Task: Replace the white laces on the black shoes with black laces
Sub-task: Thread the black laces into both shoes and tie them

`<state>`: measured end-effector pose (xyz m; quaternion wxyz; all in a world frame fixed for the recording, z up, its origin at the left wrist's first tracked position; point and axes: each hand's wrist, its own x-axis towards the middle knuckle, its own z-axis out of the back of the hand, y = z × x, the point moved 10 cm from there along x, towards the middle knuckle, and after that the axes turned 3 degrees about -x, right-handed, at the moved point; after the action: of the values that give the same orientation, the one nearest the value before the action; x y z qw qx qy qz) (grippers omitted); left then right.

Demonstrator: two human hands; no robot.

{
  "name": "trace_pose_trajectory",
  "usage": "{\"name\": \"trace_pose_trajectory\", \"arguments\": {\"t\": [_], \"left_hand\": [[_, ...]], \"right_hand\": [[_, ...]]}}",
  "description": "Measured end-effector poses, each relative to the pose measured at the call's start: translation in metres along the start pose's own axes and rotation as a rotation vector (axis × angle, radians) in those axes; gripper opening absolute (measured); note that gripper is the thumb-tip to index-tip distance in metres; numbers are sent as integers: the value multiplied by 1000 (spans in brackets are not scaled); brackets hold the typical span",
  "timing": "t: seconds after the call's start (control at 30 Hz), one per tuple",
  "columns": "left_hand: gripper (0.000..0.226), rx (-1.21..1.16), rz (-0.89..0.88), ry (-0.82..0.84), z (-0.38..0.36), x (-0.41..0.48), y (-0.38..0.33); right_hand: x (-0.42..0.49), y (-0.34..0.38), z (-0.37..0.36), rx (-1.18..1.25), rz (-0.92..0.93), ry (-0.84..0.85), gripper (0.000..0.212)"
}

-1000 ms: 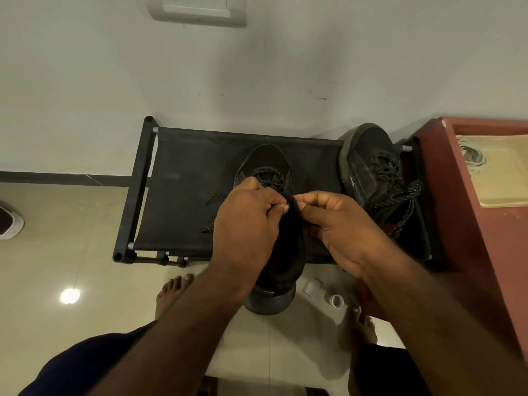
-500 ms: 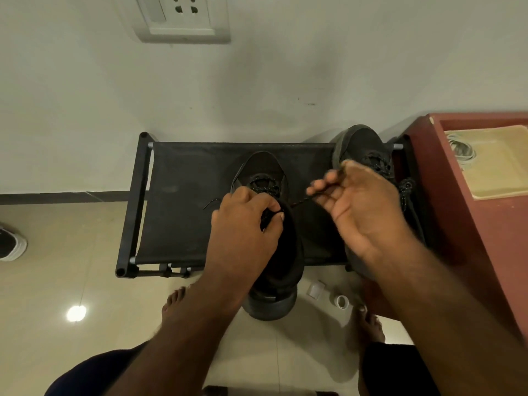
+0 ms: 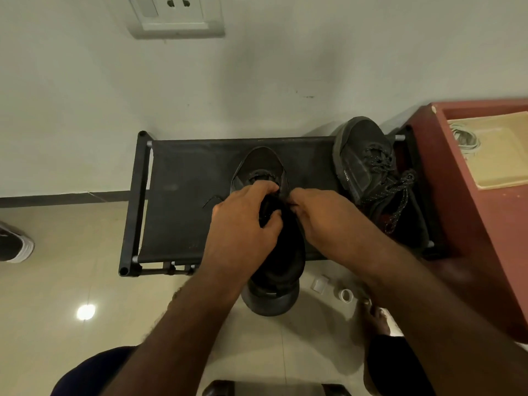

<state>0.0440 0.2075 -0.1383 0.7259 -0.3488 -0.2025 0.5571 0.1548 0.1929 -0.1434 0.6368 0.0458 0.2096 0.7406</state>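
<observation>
A black shoe (image 3: pixel 264 167) lies toe-away on the black fabric rack (image 3: pixel 185 195), its heel hanging over the front edge. My left hand (image 3: pixel 245 221) grips the shoe's tongue area, thumb curled into the opening. My right hand (image 3: pixel 323 215) is at the eyelets on the shoe's right side, fingers curled; what they hold is hidden. A loose end of black lace (image 3: pixel 213 200) lies on the rack left of the shoe. A second black shoe (image 3: pixel 363 164) with a speckled black lace (image 3: pixel 398 192) rests at the rack's right end.
A red cabinet (image 3: pixel 471 224) with a beige tray (image 3: pixel 503 155) and coiled white laces (image 3: pixel 464 140) stands on the right. Small white items (image 3: pixel 345 294) lie on the tiled floor under my right forearm. A wall socket (image 3: pixel 174 12) is above. Another shoe (image 3: pixel 14 244) sits at far left.
My right hand, raised to the right with the lace pulled out half a second ago, has come back down to the shoe's eyelets. My left hand stayed on the shoe.
</observation>
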Motion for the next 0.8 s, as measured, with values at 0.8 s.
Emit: {"name": "trace_pose_trajectory", "arguments": {"t": [0.8], "left_hand": [[34, -14, 109, 58, 12, 1, 21]], "right_hand": [[-11, -13, 5, 203, -56, 63, 13]]}}
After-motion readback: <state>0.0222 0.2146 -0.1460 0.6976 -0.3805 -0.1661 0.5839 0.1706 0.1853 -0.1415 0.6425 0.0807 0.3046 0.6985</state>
